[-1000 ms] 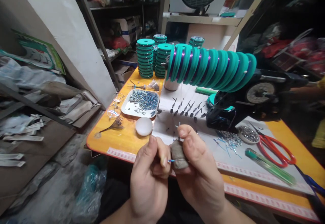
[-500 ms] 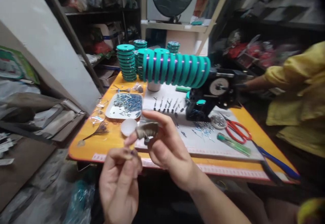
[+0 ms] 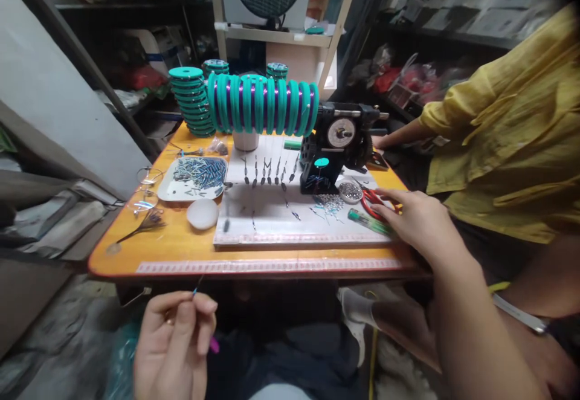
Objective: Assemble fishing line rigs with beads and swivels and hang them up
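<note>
Showing red handles, partly hidden: the scissors (image 3: 367, 202).

Smooth plastic scissor handles (image 3: 368, 196), matt foam-like rings (image 3: 222, 105), glossy tabletop (image 3: 181, 250), smooth plastic tray (image 3: 167, 192), creased cloth shirt (image 3: 493, 128).

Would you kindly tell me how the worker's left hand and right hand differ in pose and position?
The left hand pinches a thin blue piece, while the right hand has its fingers extended at the red scissors; whether it grips them is unclear. The left hand is in front of the table, whereas the right hand is over its right side. Both hands are bare.
</note>
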Demonstrator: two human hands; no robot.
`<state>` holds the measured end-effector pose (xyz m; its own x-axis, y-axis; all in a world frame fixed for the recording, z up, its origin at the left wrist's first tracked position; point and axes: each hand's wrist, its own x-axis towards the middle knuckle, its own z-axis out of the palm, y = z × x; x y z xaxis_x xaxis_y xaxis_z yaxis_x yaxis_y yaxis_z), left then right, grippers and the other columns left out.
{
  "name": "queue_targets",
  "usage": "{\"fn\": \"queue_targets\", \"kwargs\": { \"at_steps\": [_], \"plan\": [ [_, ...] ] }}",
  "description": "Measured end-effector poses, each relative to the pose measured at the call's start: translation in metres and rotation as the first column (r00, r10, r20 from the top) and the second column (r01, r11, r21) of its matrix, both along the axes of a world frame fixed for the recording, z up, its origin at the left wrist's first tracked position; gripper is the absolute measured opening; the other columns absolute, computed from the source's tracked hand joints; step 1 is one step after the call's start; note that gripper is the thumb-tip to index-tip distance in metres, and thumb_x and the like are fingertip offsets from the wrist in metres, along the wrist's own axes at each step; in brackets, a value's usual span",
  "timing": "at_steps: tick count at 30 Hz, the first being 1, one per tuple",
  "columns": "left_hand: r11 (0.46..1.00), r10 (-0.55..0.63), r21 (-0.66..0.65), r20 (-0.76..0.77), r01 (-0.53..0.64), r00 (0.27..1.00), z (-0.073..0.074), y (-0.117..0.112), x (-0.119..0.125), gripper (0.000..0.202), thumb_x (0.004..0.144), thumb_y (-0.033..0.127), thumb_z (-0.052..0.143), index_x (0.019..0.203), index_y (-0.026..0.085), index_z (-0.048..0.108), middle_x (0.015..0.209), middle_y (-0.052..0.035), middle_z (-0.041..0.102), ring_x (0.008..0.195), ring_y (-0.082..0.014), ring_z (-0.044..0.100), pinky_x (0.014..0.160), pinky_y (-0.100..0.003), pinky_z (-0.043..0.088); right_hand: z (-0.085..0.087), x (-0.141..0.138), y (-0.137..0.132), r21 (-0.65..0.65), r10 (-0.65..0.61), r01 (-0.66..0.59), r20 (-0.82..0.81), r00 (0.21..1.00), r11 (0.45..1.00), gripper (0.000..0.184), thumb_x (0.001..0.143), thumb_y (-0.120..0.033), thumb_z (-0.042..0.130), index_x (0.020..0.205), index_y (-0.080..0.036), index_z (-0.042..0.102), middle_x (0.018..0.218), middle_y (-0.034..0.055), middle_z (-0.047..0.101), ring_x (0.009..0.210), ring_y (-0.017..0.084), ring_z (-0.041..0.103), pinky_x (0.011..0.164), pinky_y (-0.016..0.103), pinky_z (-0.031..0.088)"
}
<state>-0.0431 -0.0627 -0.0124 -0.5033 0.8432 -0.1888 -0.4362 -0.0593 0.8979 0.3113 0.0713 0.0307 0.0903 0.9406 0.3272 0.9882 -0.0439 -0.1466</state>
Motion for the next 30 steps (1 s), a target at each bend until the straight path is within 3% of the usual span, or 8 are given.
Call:
{"fn": "queue_targets", "kwargs": {
  "at_steps": [5,9,12,15,18,21,26,30],
  "plan": [
    [0.984,-0.123,-0.113,0.148,0.140,0.981,-0.001,-0.001,0.014,0.045,0.069,0.043,0.088,0.096,0.021,0.060,0.084,-0.0010,0.074,0.050,-0.0077,0.057,0.048,-0.018,0.049,-0.006,0.009,0.003,0.039,-0.102,0.103,-0.023,0.995,0.994,0.042,0.083,-0.044,0.067,0.116,-0.018,0.073,0.082,0.0145,0.075,0.081,0.038,0.071,0.072,0.048,0.051],
    [0.953,-0.188,-0.184,0.267,0.241,0.945,-0.003,0.001,0.018,0.047,0.070,0.041,0.087,0.101,0.016,0.062,0.100,-0.0064,0.075,0.054,-0.0068,0.062,0.050,-0.016,0.049,0.004,-0.027,-0.033,0.245,-0.057,0.115,-0.231,0.971,0.963,0.055,0.090,-0.044,0.060,0.140,-0.021,0.053,0.110,0.0125,0.072,0.099,0.032,0.071,0.091,0.050,0.055],
    [0.942,-0.222,-0.173,0.315,0.286,0.923,-0.001,0.005,0.017,0.045,0.068,0.039,0.089,0.095,0.014,0.063,0.094,-0.0086,0.077,0.052,-0.0082,0.064,0.046,-0.015,0.046,0.002,-0.065,-0.069,0.383,0.281,-0.048,-0.581,0.764,0.923,0.058,0.084,-0.033,0.072,0.140,-0.030,0.055,0.114,0.0069,0.071,0.095,0.027,0.072,0.091,0.045,0.059],
    [0.939,-0.260,-0.134,0.331,0.318,0.907,0.000,0.007,0.016,0.039,0.072,0.039,0.087,0.089,0.012,0.064,0.079,-0.0071,0.076,0.047,-0.0075,0.062,0.043,-0.013,0.042,-0.012,-0.102,-0.097,0.313,0.538,-0.437,-0.504,0.676,0.843,0.051,0.083,-0.018,0.071,0.131,-0.033,0.064,0.102,0.0033,0.073,0.075,0.018,0.071,0.067,0.030,0.062],
    [0.938,-0.283,-0.089,0.356,0.334,0.890,0.000,0.007,0.018,0.034,0.074,0.039,0.085,0.085,0.012,0.068,0.074,-0.0056,0.075,0.045,-0.0069,0.061,0.040,-0.012,0.040,-0.029,-0.133,-0.113,0.221,0.656,-0.650,-0.500,0.564,0.727,0.053,0.085,-0.014,0.067,0.134,-0.030,0.062,0.102,0.0052,0.071,0.077,0.015,0.072,0.067,0.024,0.062],
    [0.943,-0.283,-0.055,0.380,0.327,0.881,-0.001,0.007,0.020,0.030,0.075,0.037,0.085,0.082,0.012,0.070,0.074,-0.0048,0.074,0.049,-0.0070,0.062,0.041,-0.012,0.042,-0.041,-0.156,-0.119,0.250,0.664,-0.671,-0.576,0.476,0.698,0.051,0.084,-0.013,0.066,0.133,-0.026,0.063,0.102,0.0063,0.070,0.082,0.016,0.073,0.071,0.022,0.062],
    [0.955,-0.272,-0.011,0.380,0.298,0.884,-0.002,0.008,0.022,0.025,0.075,0.035,0.084,0.077,0.012,0.074,0.077,-0.0053,0.074,0.053,-0.0068,0.062,0.041,-0.012,0.045,-0.049,-0.171,-0.120,0.323,0.672,-0.615,-0.551,0.495,0.719,0.038,0.084,-0.014,0.070,0.121,-0.021,0.070,0.086,0.0041,0.072,0.069,0.012,0.071,0.064,0.016,0.058],
    [0.960,-0.267,0.016,0.346,0.279,0.899,-0.003,0.006,0.023,0.021,0.077,0.034,0.083,0.078,0.014,0.077,0.078,-0.0057,0.076,0.052,-0.0066,0.062,0.041,-0.011,0.047,-0.052,-0.172,-0.121,0.317,0.669,-0.619,-0.556,0.492,0.718,0.038,0.084,-0.012,0.070,0.122,-0.019,0.070,0.088,0.0055,0.073,0.070,0.012,0.072,0.065,0.017,0.058]
  ]
}}
